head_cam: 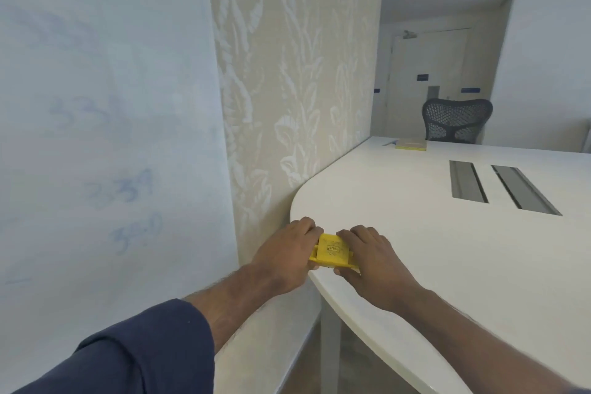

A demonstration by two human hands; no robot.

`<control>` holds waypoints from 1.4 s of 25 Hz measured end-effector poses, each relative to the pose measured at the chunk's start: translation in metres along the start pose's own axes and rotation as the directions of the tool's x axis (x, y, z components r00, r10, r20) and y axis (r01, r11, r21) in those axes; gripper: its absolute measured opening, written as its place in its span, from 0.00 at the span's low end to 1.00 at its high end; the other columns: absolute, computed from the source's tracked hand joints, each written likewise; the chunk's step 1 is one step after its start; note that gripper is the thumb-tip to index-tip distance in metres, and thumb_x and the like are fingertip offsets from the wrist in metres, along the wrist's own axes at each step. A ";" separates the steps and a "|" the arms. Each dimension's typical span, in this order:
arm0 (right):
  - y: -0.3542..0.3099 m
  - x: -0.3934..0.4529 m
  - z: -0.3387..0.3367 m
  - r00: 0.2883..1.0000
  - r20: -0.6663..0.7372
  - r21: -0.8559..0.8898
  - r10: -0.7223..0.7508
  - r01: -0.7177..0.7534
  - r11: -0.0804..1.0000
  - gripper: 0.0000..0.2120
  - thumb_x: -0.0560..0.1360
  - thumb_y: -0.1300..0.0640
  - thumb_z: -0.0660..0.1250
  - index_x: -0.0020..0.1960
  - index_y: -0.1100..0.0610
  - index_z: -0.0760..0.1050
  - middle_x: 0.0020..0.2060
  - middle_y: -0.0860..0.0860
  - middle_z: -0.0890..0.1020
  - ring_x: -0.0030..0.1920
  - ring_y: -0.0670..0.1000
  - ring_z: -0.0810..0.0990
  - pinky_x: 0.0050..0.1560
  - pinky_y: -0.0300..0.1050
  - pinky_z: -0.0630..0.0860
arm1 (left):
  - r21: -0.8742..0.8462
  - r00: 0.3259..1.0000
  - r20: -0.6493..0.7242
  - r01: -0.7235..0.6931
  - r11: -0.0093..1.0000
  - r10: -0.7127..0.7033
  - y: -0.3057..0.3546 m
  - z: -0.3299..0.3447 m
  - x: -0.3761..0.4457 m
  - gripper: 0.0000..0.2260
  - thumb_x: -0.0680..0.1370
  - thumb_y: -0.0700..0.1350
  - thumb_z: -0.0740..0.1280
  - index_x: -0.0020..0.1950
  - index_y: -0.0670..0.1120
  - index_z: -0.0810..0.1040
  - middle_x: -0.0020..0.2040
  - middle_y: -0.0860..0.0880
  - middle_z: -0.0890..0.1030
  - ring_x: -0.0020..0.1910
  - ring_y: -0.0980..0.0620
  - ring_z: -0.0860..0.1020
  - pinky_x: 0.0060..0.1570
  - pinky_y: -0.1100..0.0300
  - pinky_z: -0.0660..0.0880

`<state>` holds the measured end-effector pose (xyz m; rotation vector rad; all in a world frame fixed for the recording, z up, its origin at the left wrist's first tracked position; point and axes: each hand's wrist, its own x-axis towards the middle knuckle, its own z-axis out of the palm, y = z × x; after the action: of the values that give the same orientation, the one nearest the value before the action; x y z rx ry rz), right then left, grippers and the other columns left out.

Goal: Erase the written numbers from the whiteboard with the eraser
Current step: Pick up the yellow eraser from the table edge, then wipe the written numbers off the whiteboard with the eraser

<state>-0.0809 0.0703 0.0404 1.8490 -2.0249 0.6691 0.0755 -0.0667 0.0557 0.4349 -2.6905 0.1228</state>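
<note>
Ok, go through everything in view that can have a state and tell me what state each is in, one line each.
Whiteboard: faint blue numbers on it, smudged, not fully erased.
Yellow eraser: lying on the table edge, held at both ends.
Left hand: fingers curled over the eraser's left end.
Right hand: fingers curled over the eraser's right end.
Table: two cable slots, covers closed.
Office chair: unoccupied, at the table's far side.

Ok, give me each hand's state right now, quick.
Left hand: fingers curled over the left end of the yellow eraser, holding it.
Right hand: gripping the eraser's right end, at the table edge.
</note>
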 end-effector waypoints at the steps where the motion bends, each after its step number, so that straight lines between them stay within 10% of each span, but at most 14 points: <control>1: -0.009 0.010 0.000 1.000 -0.017 0.011 -0.025 0.025 1.000 0.25 0.74 0.47 0.69 0.68 0.52 0.68 0.55 0.47 0.72 0.55 0.51 0.69 0.54 0.43 0.65 | 0.018 0.999 -0.024 0.024 1.000 -0.023 -0.008 -0.010 -0.005 0.24 0.78 0.49 0.71 0.71 0.47 0.69 0.64 0.50 0.71 0.59 0.49 0.73 0.57 0.53 0.73; 20: -0.256 0.162 -0.030 0.803 -0.348 0.168 -0.484 0.561 0.810 0.26 0.71 0.52 0.75 0.65 0.58 0.72 0.54 0.53 0.75 0.53 0.56 0.74 0.52 0.45 0.65 | 0.416 0.879 -0.385 0.438 0.796 -0.282 -0.110 -0.233 -0.182 0.25 0.76 0.46 0.72 0.71 0.43 0.72 0.65 0.45 0.75 0.59 0.44 0.74 0.57 0.50 0.73; 35: -0.507 0.163 -0.075 0.561 -0.601 0.259 -0.569 0.811 0.525 0.28 0.70 0.49 0.76 0.66 0.58 0.73 0.55 0.54 0.77 0.56 0.57 0.74 0.55 0.47 0.67 | 0.616 0.771 -0.549 0.635 0.466 -0.323 -0.089 -0.406 -0.390 0.27 0.71 0.43 0.78 0.69 0.39 0.76 0.59 0.42 0.79 0.55 0.40 0.78 0.52 0.49 0.76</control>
<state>0.3971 -0.0540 0.2535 2.2778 -0.6471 1.2925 0.5972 0.0198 0.2676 1.2977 -1.8840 1.1234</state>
